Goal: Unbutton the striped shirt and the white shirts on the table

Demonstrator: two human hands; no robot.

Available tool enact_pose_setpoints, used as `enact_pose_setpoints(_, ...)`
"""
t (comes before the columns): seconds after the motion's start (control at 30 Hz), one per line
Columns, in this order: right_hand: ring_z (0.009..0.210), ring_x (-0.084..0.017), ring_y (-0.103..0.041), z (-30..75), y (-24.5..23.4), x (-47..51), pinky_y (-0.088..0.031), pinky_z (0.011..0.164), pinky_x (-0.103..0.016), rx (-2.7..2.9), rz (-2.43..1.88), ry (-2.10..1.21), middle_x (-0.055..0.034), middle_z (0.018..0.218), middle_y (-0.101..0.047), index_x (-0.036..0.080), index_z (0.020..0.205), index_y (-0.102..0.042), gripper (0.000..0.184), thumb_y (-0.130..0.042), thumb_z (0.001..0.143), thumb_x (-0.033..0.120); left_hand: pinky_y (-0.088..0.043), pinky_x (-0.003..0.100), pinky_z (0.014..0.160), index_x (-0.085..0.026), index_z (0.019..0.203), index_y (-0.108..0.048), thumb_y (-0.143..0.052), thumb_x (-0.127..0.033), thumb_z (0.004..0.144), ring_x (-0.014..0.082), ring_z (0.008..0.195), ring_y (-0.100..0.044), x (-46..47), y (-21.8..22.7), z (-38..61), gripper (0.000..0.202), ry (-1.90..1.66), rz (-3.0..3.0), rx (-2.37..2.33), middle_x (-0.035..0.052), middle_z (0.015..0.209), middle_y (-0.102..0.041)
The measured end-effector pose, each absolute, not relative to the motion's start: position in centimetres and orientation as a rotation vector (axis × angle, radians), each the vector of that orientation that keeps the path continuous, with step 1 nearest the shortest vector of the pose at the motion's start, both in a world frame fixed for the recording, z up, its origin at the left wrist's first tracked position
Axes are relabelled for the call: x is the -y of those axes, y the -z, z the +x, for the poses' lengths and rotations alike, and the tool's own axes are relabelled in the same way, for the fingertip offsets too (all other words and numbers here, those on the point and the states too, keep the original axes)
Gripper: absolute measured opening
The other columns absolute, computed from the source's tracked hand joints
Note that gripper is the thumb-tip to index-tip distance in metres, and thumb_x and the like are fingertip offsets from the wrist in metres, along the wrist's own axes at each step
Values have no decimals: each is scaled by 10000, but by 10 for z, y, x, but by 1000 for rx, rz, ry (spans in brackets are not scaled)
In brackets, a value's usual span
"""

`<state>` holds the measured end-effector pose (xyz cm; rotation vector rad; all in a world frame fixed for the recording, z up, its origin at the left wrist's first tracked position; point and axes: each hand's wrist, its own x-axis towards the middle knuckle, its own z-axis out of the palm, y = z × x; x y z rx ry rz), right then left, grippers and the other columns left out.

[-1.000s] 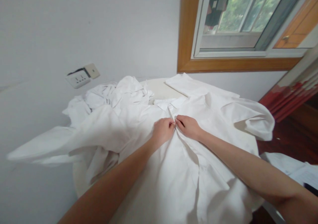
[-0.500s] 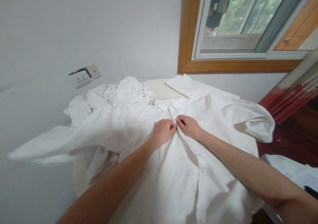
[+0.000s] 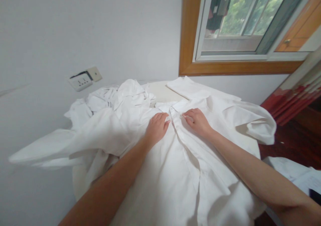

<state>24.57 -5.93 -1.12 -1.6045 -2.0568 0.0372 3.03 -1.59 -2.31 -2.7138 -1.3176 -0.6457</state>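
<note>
A white shirt (image 3: 155,182) lies spread front side up over a round cream table (image 3: 165,91), its collar at the far side and its sleeves reaching out left and right. The front edges meet near the collar and part lower down. My left hand (image 3: 157,127) rests on the shirt just left of the placket, thumb and fingers apart. On the other side of the placket, my right hand (image 3: 198,123) touches the cloth with loosely bent, parted fingers. Neither hand grips anything that I can see.
Crumpled white cloth (image 3: 130,92) is heaped at the table's back left, against the wall. A wall socket (image 3: 82,81) sits above it. A wood-framed window (image 3: 187,67) is at the back right, near a red and white curtain (image 3: 293,97). More white cloth (image 3: 288,169) lies lower right.
My hands were pinching the shirt's front edges together at the placket. They have let go and moved apart, left hand to the left and right hand to the right.
</note>
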Motion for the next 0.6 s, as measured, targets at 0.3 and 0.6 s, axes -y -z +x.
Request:
enact_pose_setpoints(0.3,1427,-300,-220,239,32,67,-174,1122,-542,2343,-1721,8,-99,1539,-292,255,1447,-390,612,-281,946,590,-237,412,1149,-202,1399,-420,-333,-402,969,215,1393,-322,3,38,23,482,407,-2751,1341,65,1503,-377)
enact_pose_setpoints(0.6,1288,-237,-457,256,17,45,-326,1063,-387,2311,-1636,-3,-106,1383,-527,207,1272,-594,496,-317,973,489,-370,371,994,-166,1287,-515,-353,-311,959,236,1193,-494,2,8,22,393,432,-2604,1292,122,1283,-576)
